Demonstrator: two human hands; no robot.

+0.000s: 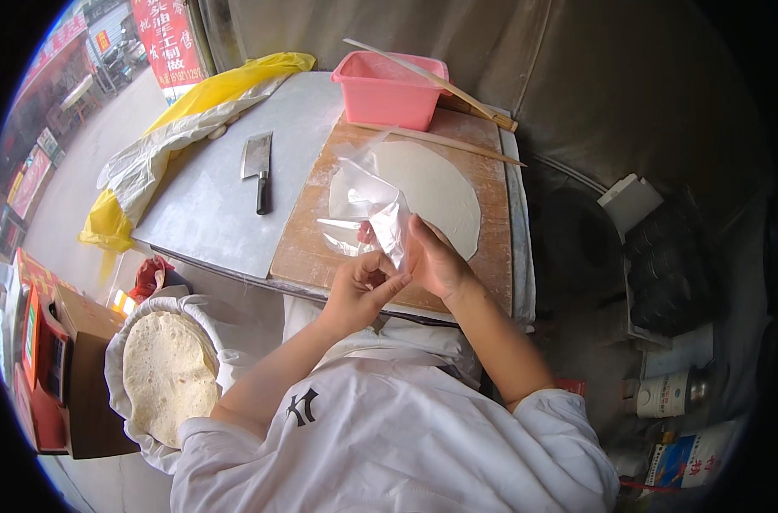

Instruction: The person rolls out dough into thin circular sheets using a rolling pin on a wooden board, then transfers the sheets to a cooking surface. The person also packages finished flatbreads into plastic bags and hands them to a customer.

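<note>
A clear plastic bag (376, 201) is between my two hands, crumpled and shiny, above a wooden board (308, 244). My left hand (361, 289) is closed, its thumb and fingers pinching the bag's near edge. Upright beside it, my right hand (440, 261) grips the bag's right side; its fingertips are partly hidden behind the plastic. Beneath the bag lies a thin, round, pale sheet of dough (444, 192), flat on the board. Beyond the dough rests a slim rolling pin (449, 143).
A pink basin (389, 94) stands at the back, a wooden stick (414, 70) across its rim. Left of the board, a cleaver (258, 167) lies on the metal table (209, 188) near yellow-and-white plastic sheeting (162, 128). A cloth-lined container holds stacked flatbreads (167, 372) beside a cardboard box (90, 368).
</note>
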